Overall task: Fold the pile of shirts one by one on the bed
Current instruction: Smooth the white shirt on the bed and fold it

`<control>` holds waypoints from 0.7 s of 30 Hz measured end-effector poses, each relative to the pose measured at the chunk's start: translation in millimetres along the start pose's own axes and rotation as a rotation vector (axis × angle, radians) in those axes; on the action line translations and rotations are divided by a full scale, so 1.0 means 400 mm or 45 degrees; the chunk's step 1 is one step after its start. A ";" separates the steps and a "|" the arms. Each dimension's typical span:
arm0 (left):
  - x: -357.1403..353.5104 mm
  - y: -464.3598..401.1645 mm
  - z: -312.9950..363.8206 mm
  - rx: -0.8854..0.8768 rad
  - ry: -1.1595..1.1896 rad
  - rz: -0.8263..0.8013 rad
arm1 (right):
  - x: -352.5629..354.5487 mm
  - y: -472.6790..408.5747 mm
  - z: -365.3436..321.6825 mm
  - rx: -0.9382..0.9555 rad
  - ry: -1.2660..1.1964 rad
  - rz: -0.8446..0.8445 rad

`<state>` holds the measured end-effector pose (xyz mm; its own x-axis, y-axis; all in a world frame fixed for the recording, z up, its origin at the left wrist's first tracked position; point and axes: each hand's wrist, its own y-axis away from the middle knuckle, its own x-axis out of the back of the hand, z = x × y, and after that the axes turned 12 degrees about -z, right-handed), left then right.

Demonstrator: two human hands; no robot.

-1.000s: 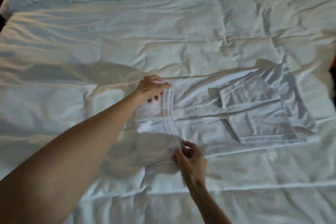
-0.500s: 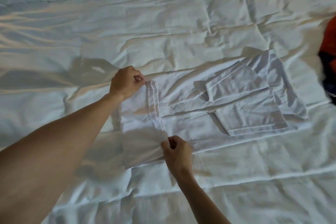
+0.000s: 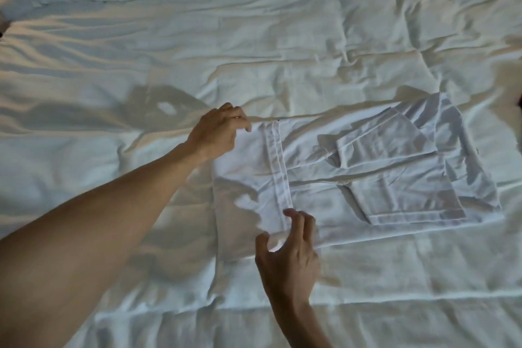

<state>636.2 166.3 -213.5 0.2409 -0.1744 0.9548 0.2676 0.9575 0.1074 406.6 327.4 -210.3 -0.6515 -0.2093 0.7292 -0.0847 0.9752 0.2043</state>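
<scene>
So your left hand (image 3: pixel 217 133) is up at the far corner of the white shirt (image 3: pixel 367 186), fingers curled down with the tips right at the edge of the folded-over flap. The grip looks narrow, like a pinch on the cloth, but the fingertips hide the actual contact so you can't fully tell if it's got fabric between them or is just resting on it

Your right hand (image 3: pixel 288 254) is at the near end of the same flap. Grip there is wider: fingers spread and only loosely bent, thumb out to the left, fingertips touching the shirt right by the bottom of the hem strip (image 3: pixel 278 169). It isn't closed around anything, more like pressing or just touching the fabric

The shirt itself lies flat on the bed (image 3: pixel 254 51), right of centre in your view, long side running left to right. Its left end is folded over, so the stitched hem runs in a straight line between your two hands. On the right half you can see the sleeves folded in on top of the body, making a smaller rectangle layered on the bigger one

Count-wise: one shirt in view, two hands on it, one bed with a wrinkled white quilted cover. A sliver of something dark red (image 3: pixel 519 99) peeks in at the right edge, too little showing to say what it is
</scene>
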 end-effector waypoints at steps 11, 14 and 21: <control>-0.046 0.145 -0.073 -0.160 -0.324 -0.131 | -0.136 -0.006 -0.069 0.169 0.568 -0.491; -0.025 0.142 -0.048 -0.179 -0.207 -0.068 | -0.113 -0.017 -0.064 0.224 0.429 -0.507; 0.062 0.240 -0.032 -0.212 -0.282 -0.116 | -0.014 0.064 -0.072 0.392 0.117 -0.377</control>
<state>679.9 250.7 -183.1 0.0041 -0.1858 0.9826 0.4325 0.8863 0.1658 429.9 351.5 -190.4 -0.4965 -0.4749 0.7266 -0.4878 0.8450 0.2190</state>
